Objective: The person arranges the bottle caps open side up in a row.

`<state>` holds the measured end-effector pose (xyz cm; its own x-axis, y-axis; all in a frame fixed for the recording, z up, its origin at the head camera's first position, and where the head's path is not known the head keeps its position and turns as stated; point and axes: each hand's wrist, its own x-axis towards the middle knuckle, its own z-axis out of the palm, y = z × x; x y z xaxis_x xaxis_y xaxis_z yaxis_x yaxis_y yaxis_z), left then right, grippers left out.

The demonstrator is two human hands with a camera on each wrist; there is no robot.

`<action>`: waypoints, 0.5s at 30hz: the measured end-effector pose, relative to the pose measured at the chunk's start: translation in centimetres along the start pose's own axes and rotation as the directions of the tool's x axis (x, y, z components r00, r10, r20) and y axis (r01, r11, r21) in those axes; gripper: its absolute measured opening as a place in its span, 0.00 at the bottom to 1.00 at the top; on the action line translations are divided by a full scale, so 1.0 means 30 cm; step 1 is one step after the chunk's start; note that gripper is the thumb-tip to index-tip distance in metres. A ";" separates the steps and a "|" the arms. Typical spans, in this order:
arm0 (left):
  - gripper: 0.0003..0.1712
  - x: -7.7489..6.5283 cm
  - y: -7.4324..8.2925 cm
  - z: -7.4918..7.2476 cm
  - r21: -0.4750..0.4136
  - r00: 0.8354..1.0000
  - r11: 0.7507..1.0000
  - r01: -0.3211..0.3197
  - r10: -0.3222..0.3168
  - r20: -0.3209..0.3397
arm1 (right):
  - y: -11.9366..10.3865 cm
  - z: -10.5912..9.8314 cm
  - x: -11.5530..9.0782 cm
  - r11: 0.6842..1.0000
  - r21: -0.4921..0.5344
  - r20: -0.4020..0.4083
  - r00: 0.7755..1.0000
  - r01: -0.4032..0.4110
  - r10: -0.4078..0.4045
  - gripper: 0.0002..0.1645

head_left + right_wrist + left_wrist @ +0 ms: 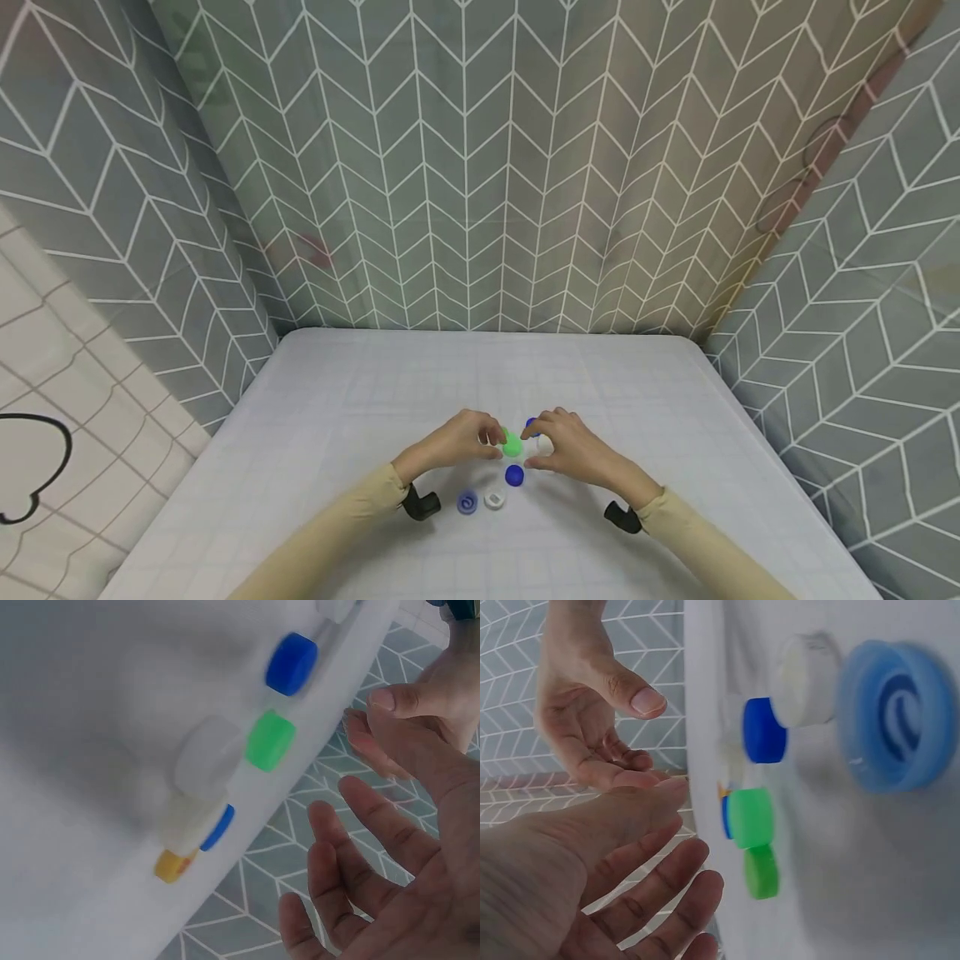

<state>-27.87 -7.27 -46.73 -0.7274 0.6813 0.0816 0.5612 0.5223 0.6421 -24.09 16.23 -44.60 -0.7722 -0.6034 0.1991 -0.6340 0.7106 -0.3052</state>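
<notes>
In the head view, fingers were held apart on the left hand (453,442) and right hand (576,448); two dark blue caps (514,476) were seen, one beside the right fingertips, one below the thumbs, with one pale blue cap (467,502) lower still. In the left wrist view, two green caps (751,817) were shown past the fingertips; in the right wrist view, one yellow piece (172,865) beyond the fingers.

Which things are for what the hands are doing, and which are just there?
Probably part of it:
left hand and right hand, both empty
green cap between them
dark blue cap in front of the green cap
light blue cap and the white cap beside it

Probably just there:
zigzag curtain
white table, under the caps
black piece at the left wrist
</notes>
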 end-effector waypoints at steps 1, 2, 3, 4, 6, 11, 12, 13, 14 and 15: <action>0.11 0.002 -0.003 0.005 -0.001 1.000 1.000 -0.003 0.003 0.007 | 0.004 0.009 0.001 1.000 -0.006 0.008 1.000 0.000 0.001 0.22; 0.11 0.005 -0.005 0.010 -0.002 1.000 1.000 0.001 -0.001 0.015 | 0.007 0.017 0.002 1.000 -0.006 0.014 1.000 0.000 0.000 0.21; 0.11 0.007 -0.007 0.015 -0.002 1.000 1.000 0.008 -0.008 0.023 | 0.009 0.026 0.003 1.000 -0.005 0.021 1.000 -0.001 0.001 0.21; 0.11 0.009 -0.010 0.020 -0.002 0.999 1.000 0.017 -0.017 0.031 | 0.011 0.034 0.003 1.000 -0.001 0.026 1.000 0.000 0.000 0.21; 0.11 0.012 -0.013 0.029 -0.002 0.998 0.999 0.040 -0.040 0.051 | 0.011 0.050 0.004 1.000 0.009 0.037 0.999 0.000 0.000 0.20; 0.12 0.011 -0.017 0.055 -0.013 0.992 0.997 0.075 -0.073 0.102 | 0.005 0.079 0.000 1.000 0.003 0.054 0.998 0.016 -0.016 0.19; 0.12 0.010 -0.017 0.060 -0.019 0.991 0.997 0.078 -0.075 0.110 | 0.003 0.083 -0.001 1.000 0.000 0.056 0.998 0.021 -0.021 0.19; 0.12 0.010 -0.018 0.067 -0.019 0.990 0.997 0.080 -0.077 0.116 | 0.001 0.086 -0.002 1.000 0.001 0.059 0.998 0.022 -0.022 0.20; 0.12 0.009 -0.019 0.072 -0.017 0.990 0.997 0.079 -0.076 0.120 | -0.002 0.089 -0.003 1.000 0.005 0.065 0.998 0.021 -0.021 0.20; 0.13 0.010 -0.020 0.078 -0.019 0.989 0.996 0.082 -0.079 0.123 | -0.003 0.092 -0.004 1.000 0.005 0.069 0.997 0.019 -0.019 0.20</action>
<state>-27.50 -6.19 -48.87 -0.7153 0.6960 -0.0633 0.4923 0.5661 0.6612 -23.83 15.25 -47.16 -0.7552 -0.6403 0.1400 -0.6480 0.6974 -0.3061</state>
